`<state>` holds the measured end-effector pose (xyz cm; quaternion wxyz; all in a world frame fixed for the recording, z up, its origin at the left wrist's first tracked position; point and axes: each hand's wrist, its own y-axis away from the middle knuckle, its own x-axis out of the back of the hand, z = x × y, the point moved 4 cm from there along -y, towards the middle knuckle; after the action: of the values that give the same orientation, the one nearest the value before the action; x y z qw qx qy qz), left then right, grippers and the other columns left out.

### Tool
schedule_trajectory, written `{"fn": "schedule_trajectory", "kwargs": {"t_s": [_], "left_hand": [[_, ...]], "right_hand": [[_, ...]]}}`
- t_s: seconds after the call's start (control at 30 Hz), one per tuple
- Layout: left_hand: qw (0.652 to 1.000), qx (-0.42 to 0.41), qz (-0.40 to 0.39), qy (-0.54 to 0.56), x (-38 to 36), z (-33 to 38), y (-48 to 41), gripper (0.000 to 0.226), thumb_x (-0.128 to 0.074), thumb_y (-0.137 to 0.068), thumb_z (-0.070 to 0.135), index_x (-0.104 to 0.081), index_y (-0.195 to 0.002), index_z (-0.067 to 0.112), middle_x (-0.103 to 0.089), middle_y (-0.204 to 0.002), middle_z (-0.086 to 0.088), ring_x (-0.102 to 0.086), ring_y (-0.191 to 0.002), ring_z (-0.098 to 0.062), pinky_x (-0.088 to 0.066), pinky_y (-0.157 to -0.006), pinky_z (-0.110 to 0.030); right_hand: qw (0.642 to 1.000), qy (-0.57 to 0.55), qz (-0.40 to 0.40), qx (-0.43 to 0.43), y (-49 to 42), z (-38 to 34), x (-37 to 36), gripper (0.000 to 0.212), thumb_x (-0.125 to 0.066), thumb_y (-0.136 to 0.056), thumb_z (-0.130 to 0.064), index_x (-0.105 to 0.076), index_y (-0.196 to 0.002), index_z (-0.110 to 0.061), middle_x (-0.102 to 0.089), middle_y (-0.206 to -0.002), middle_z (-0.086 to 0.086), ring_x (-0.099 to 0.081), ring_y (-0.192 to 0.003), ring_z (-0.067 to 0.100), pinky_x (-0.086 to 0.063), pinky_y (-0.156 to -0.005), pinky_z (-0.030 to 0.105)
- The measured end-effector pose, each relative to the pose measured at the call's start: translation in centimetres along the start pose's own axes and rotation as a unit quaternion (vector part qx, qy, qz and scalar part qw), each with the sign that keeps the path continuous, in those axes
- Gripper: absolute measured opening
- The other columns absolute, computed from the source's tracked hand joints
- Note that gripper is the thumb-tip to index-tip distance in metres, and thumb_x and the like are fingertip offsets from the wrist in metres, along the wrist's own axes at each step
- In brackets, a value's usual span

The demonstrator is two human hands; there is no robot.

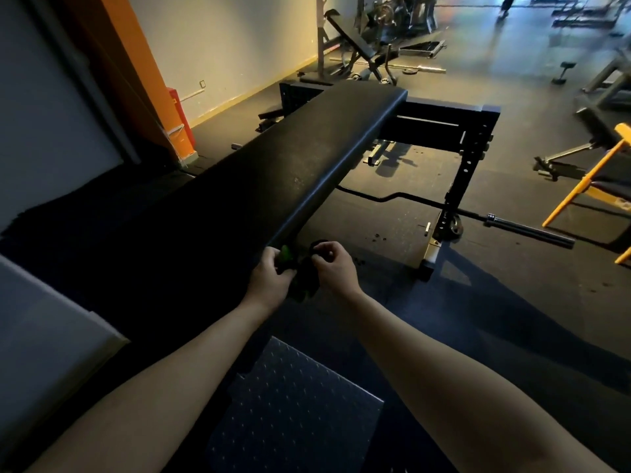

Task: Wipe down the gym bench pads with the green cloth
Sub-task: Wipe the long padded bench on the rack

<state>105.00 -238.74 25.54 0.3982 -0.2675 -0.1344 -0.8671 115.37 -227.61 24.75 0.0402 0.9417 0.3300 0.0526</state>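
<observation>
A long black bench pad (307, 155) runs from the lower left up toward the middle of the head view. Just off its near right corner, both my hands hold a green cloth (300, 285) that looks dark in the shadow, with a bright green bit showing by the left thumb. My left hand (269, 279) grips its left side and my right hand (336, 268) pinches its top right part. The cloth hangs between them below the pad's edge, mostly hidden by my fingers.
A black steel rack frame (467, 155) stands right of the bench, with a curl bar (478, 213) lying on the floor through it. A studded metal plate (293, 407) lies below my arms. Other benches (362, 46), a dumbbell (563, 71) and a yellow frame (587, 175) stand beyond.
</observation>
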Motion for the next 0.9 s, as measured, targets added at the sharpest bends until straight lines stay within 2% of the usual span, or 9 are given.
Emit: {"fn": "schedule_trajectory", "kwargs": {"t_s": [0.17,0.27,0.43,0.5,0.57,0.63,0.7,0.8,0.9], "left_hand": [[0.994,0.065,0.062,0.056,-4.4,2.2,-0.2,0.021,-0.062,-0.097,0.022,-0.052,-0.116,0.02,-0.063,-0.111,-0.004,-0.063,-0.1,-0.02,-0.05,-0.075,-0.028],[0.988,0.095,0.089,0.088,-6.2,3.1,-0.2,0.019,-0.054,-0.101,0.022,-0.056,-0.119,0.017,-0.064,-0.112,-0.006,-0.063,-0.102,-0.023,-0.05,-0.075,-0.03],[0.979,0.124,0.067,0.151,-8.5,4.7,0.4,0.029,-0.043,-0.106,0.026,-0.066,-0.123,0.022,-0.068,-0.116,-0.003,-0.064,-0.109,-0.02,-0.053,-0.097,-0.04],[0.981,0.113,0.053,0.147,-8.8,4.4,0.2,0.033,-0.047,-0.1,0.037,-0.066,-0.125,0.027,-0.065,-0.124,-0.003,-0.063,-0.114,-0.021,-0.053,-0.099,-0.042],[0.986,0.105,0.024,0.128,-9.1,4.0,0.5,0.04,-0.047,-0.094,0.047,-0.061,-0.131,0.041,-0.058,-0.135,0.0,-0.059,-0.122,-0.019,-0.051,-0.102,-0.044],[0.985,0.101,-0.001,0.138,-9.0,4.3,1.2,0.04,-0.046,-0.1,0.043,-0.048,-0.139,0.05,-0.051,-0.143,0.006,-0.051,-0.129,-0.014,-0.046,-0.107,-0.045],[0.977,0.098,0.009,0.189,-8.4,4.7,1.8,0.042,-0.045,-0.106,0.032,-0.041,-0.144,0.049,-0.05,-0.144,0.008,-0.049,-0.131,-0.012,-0.044,-0.108,-0.045],[0.966,0.102,0.087,0.219,-6.1,3.3,1.7,0.041,-0.045,-0.106,0.022,-0.046,-0.142,0.04,-0.058,-0.136,0.002,-0.056,-0.126,-0.018,-0.048,-0.105,-0.046],[0.966,0.105,0.141,0.192,-3.8,2.3,1.2,0.037,-0.051,-0.102,0.017,-0.051,-0.136,0.032,-0.062,-0.125,0.002,-0.06,-0.118,-0.018,-0.052,-0.099,-0.041]], "right_hand": [[0.999,-0.029,-0.031,-0.008,-3.6,0.3,4.8,0.01,-0.053,-0.101,-0.018,-0.055,-0.109,-0.025,-0.059,-0.101,-0.006,-0.064,-0.091,0.011,-0.056,-0.067,0.023],[0.996,-0.03,-0.069,-0.037,-4.4,0.5,5.7,0.009,-0.052,-0.102,-0.022,-0.055,-0.11,-0.024,-0.061,-0.105,-0.003,-0.064,-0.089,0.011,-0.052,-0.062,0.02],[0.986,-0.036,-0.143,-0.082,-4.5,0.5,6.2,0.013,-0.051,-0.102,-0.026,-0.059,-0.11,-0.019,-0.064,-0.097,-0.002,-0.062,-0.078,0.007,-0.047,-0.051,0.012],[0.979,-0.065,-0.164,-0.098,-4.5,0.7,6.3,0.02,-0.053,-0.101,-0.029,-0.062,-0.115,-0.017,-0.067,-0.099,-0.001,-0.066,-0.085,0.011,-0.053,-0.06,0.017],[0.972,-0.096,-0.181,-0.115,-4.2,0.7,6.1,0.026,-0.054,-0.1,-0.033,-0.065,-0.12,-0.019,-0.069,-0.109,0.004,-0.068,-0.098,0.018,-0.057,-0.074,0.028],[0.966,-0.112,-0.203,-0.117,-4.0,0.4,5.4,0.027,-0.053,-0.1,-0.032,-0.066,-0.121,-0.021,-0.068,-0.114,0.005,-0.066,-0.105,0.02,-0.056,-0.082,0.033],[0.961,-0.108,-0.229,-0.108,-3.7,0.0,4.7,0.026,-0.052,-0.101,-0.029,-0.068,-0.119,-0.02,-0.069,-0.11,0.003,-0.066,-0.103,0.018,-0.056,-0.083,0.032],[0.961,-0.076,-0.253,-0.085,-3.0,-1.2,2.9,0.022,-0.05,-0.102,-0.021,-0.067,-0.116,-0.019,-0.069,-0.1,-0.006,-0.065,-0.092,0.009,-0.051,-0.065,0.015],[0.972,-0.033,-0.218,-0.075,-3.0,-0.8,1.3,0.019,-0.057,-0.1,-0.028,-0.06,-0.116,-0.02,-0.065,-0.111,0.0,-0.063,-0.096,0.01,-0.05,-0.065,0.015]]}}
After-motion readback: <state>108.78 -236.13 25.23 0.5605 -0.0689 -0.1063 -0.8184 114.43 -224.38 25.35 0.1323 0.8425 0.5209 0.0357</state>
